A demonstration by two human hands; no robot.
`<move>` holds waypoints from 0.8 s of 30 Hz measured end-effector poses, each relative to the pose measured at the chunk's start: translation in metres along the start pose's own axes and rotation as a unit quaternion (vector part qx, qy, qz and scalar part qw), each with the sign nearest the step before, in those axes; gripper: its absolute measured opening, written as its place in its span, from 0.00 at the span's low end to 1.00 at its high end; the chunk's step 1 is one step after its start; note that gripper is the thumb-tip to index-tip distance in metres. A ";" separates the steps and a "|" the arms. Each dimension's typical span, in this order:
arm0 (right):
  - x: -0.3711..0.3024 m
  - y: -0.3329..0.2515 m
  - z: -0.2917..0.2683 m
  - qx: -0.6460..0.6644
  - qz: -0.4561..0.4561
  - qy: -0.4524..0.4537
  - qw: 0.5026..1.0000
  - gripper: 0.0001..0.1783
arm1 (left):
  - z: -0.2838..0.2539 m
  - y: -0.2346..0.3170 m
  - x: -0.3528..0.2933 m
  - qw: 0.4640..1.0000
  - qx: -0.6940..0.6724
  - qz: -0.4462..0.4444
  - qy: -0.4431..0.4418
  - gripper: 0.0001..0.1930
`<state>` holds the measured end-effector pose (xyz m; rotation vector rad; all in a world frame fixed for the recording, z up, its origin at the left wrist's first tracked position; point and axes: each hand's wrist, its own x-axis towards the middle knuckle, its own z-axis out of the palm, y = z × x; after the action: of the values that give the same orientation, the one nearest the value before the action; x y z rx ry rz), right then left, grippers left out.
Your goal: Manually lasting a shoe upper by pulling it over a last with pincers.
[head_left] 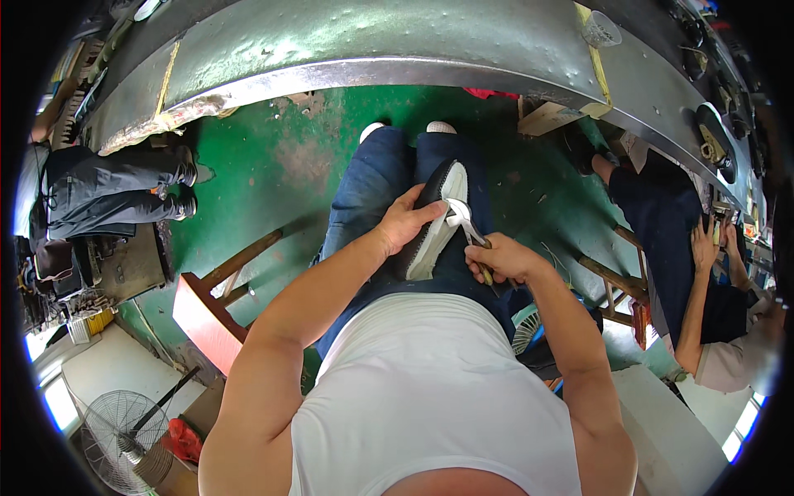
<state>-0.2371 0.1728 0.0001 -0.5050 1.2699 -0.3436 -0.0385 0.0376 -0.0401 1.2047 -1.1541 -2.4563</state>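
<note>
Floor (248, 174): green, scuffed | Metal-topped bench (372, 37): ahead | Stool (207, 321), fan (124, 438): left | Left hand (405, 221): fingers gripping shoe (435, 236) | Right hand (506, 258): fingers wrapping pliers (473, 235)

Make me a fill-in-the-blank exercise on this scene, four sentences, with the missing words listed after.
1. The left hand holds a ____ with a pale sole.
2. The right hand grips a metal tool by its ____.
3. The floor is mostly ____ in colour.
4. The fan appears in the picture's lower ____ corner.

Missing words: shoe; handle; green; left.
</note>
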 end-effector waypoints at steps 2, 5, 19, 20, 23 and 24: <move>-0.007 -0.005 0.002 -0.022 -0.003 0.022 1.000 0.16 | -0.002 0.000 0.003 1.000 0.005 -0.011 -0.003 0.37; -0.010 -0.021 -0.003 -0.038 -0.009 0.041 0.998 0.16 | -0.004 -0.003 0.004 1.000 -0.015 -0.003 0.004 0.36; -0.005 0.023 -0.032 0.145 0.012 -0.122 0.982 0.16 | 0.013 0.003 0.009 0.991 0.120 0.011 0.060 0.32; -0.017 0.012 -0.034 0.112 0.017 -0.077 0.991 0.18 | 0.017 0.007 0.012 0.981 0.173 0.003 0.089 0.32; -0.025 -0.006 -0.030 0.012 0.019 0.011 1.000 0.22 | 0.022 0.019 0.010 0.969 0.219 -0.006 0.114 0.33; -0.020 -0.010 -0.027 -0.006 -0.070 0.092 0.993 0.23 | 0.024 0.022 0.011 0.964 0.238 -0.016 0.117 0.32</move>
<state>-0.2682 0.1701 0.0160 -0.5836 1.4193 -0.5098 -0.0670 0.0320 -0.0220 1.5911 -1.7181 -2.0374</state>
